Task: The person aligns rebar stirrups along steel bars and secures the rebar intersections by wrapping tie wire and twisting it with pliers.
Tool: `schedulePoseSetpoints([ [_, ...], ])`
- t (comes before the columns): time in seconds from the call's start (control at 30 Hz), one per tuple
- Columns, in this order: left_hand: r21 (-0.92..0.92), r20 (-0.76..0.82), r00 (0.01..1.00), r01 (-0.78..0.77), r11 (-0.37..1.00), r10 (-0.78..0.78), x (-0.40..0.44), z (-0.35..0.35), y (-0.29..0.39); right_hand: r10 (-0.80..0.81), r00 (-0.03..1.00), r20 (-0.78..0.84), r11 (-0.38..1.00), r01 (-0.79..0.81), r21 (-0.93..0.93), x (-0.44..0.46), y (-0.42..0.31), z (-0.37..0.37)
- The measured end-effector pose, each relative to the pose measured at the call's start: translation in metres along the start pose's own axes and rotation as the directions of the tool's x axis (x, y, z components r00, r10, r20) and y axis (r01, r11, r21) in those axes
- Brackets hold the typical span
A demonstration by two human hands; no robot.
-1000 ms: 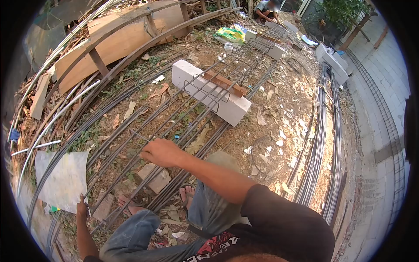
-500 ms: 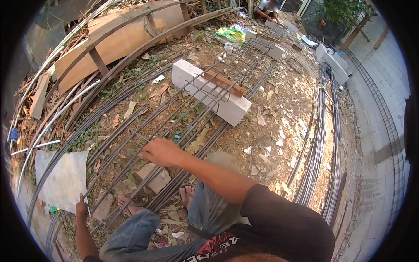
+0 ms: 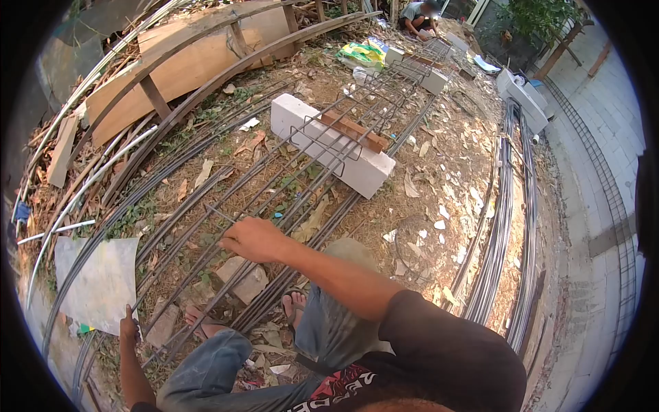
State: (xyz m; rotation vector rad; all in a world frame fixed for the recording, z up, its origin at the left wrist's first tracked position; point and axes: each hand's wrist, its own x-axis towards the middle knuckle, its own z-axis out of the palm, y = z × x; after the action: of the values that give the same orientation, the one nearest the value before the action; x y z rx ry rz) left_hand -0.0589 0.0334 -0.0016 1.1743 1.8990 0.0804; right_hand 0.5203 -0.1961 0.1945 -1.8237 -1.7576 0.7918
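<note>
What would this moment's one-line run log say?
right hand: over cage | left hand: beside sheet | grips: unclear | cage: across block and brick | co-worker: crouched far off

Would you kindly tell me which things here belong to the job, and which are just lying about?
Apparently in use: steel-bar cage, white block and orange brick beneath it.
Apparently just lying about: plywood, white pipe, green-and-yellow sack.

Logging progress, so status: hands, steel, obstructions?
Right hand over steel bars. Left hand by lower corner of pale sheet. Grips unclear. White block beneath bars ahead.
</note>
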Motion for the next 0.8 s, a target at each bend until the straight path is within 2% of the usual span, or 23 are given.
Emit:
schedulePoseSetpoints([
  [0.8, 0.015, -0.031, 0.999, -0.026, 1.0, 0.027, -0.005, 0.003, 0.003, -0.015, 1.0, -0.002, 1.0, 0.015, -0.015, 0.0, 0.002, 0.003],
])
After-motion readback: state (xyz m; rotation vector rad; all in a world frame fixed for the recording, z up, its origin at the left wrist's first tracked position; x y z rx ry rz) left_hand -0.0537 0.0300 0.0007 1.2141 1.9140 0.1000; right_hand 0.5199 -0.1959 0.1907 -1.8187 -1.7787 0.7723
